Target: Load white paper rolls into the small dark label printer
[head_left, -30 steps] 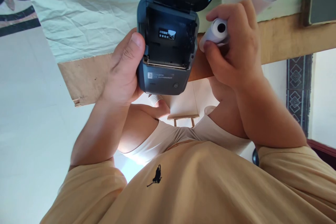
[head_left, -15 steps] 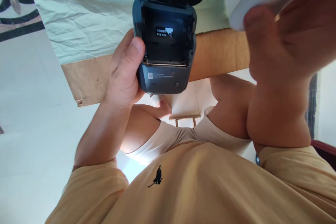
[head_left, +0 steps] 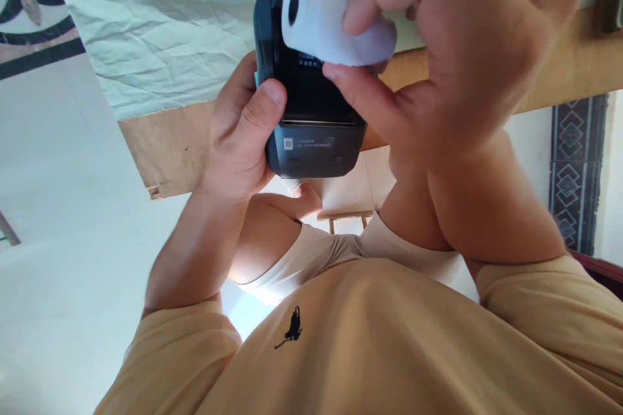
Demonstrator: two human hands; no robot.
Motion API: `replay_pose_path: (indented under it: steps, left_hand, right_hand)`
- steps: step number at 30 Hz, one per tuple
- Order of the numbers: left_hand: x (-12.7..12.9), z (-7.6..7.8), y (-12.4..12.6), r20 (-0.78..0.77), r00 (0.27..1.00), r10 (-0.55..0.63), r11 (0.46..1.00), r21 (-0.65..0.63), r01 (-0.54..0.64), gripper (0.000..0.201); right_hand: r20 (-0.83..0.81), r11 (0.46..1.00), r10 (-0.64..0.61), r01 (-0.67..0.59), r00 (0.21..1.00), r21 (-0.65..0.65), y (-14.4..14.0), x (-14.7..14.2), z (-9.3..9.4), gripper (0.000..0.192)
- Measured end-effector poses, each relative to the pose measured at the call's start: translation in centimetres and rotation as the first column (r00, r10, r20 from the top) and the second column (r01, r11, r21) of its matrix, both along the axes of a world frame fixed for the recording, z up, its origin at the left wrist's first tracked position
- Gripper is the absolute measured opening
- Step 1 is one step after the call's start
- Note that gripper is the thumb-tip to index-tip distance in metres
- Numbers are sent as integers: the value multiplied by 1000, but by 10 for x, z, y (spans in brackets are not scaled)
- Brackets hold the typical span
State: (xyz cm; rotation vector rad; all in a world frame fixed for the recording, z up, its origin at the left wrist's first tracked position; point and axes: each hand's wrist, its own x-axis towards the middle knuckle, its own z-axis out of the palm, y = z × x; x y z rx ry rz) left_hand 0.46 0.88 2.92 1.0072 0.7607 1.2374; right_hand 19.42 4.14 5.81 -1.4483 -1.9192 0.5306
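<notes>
Pinching paper roll (head_left: 335, 19) in right hand (head_left: 438, 58) above open printer (head_left: 311, 123); left hand (head_left: 238, 142) clasping printer.

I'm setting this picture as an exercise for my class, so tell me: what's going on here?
A person holds a small dark printer in the left hand, its lid open. The right hand pinches a white paper roll between thumb and fingers, just above the open compartment, not yet seated in it. A wooden table with a pale cloth lies beyond.
</notes>
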Motion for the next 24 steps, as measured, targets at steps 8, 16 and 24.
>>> replay_pose_path:
  steps: [8, 16, 24]
  left_hand:
    - [4, 2, -2, -79, 995, 62, 998, 12, -61, 33]
    - [2, 8, -1, -37, 999, -12, 1000, -3, 12, 35]
    - [-6, -5, 4, -30, 992, -120, 988, 99, 122, 58]
  right_hand:
    - [277, 891, 261, -341, 925, 301, -9, -7, 10, 18]
    - [123, 940, 88, -123, 989, 317, -25, -24, 9, 45]
    - [8, 933, 286, -280, 958, 227, -24, -10, -3, 26]
